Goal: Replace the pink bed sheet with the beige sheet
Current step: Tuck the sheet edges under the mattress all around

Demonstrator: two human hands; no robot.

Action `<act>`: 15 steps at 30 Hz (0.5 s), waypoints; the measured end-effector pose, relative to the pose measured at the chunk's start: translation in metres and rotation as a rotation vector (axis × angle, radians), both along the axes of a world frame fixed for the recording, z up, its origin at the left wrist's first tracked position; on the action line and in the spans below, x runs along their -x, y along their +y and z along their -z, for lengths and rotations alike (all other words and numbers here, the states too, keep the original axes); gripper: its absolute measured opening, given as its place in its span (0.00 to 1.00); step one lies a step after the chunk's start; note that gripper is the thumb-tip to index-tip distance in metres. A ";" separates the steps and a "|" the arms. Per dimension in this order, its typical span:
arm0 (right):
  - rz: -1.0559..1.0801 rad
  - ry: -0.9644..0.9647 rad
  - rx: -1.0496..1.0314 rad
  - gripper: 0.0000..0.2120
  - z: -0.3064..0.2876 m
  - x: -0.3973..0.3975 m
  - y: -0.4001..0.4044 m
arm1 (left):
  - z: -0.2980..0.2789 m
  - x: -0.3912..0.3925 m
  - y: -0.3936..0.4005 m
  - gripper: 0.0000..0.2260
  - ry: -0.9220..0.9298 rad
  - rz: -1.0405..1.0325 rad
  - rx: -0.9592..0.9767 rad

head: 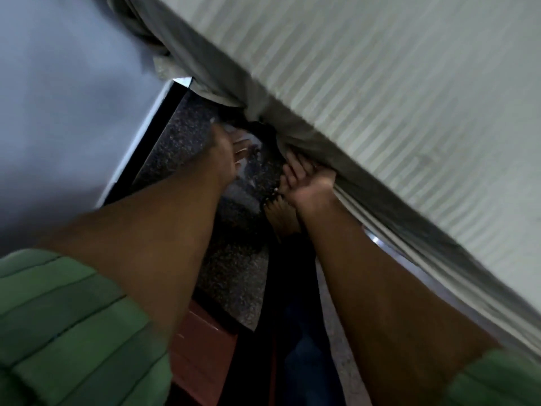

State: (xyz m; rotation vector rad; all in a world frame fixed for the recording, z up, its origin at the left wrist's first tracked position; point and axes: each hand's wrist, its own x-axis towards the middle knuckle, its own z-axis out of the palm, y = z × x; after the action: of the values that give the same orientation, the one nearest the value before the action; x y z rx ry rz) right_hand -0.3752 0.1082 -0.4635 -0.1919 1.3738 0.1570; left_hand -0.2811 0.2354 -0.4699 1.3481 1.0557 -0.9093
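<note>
**Beige sheet at the bed's edge**

The striped beige sheet (395, 98) covers the bed, its edge hanging bunched down the side. The right hand (307, 183) has its grip clenched on that hanging edge. The left hand (231, 153) reaches down with fingers straight, released, above the speckled floor (231, 273).

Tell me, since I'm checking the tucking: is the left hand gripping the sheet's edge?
No: the left hand reaches with straight fingers toward the dark floor, while the right hand holds the beige sheet edge.
</note>
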 end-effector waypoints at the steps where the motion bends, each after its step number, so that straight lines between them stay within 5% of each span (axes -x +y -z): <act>1: -0.074 0.065 0.051 0.23 -0.006 0.017 -0.004 | 0.004 0.011 0.005 0.31 0.016 -0.062 -0.023; 7: 0.038 0.142 0.026 0.26 -0.022 0.059 -0.013 | -0.013 0.027 -0.019 0.27 -0.053 -0.272 0.032; 15: 0.360 -0.121 -0.127 0.29 -0.036 -0.055 0.067 | -0.020 -0.045 0.012 0.31 -0.204 -0.312 0.110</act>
State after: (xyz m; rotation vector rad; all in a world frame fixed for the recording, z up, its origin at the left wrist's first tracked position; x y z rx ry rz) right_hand -0.3199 0.1756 -0.4277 0.1512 1.2519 -0.0677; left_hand -0.2360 0.2470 -0.4497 1.1200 1.0071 -0.5771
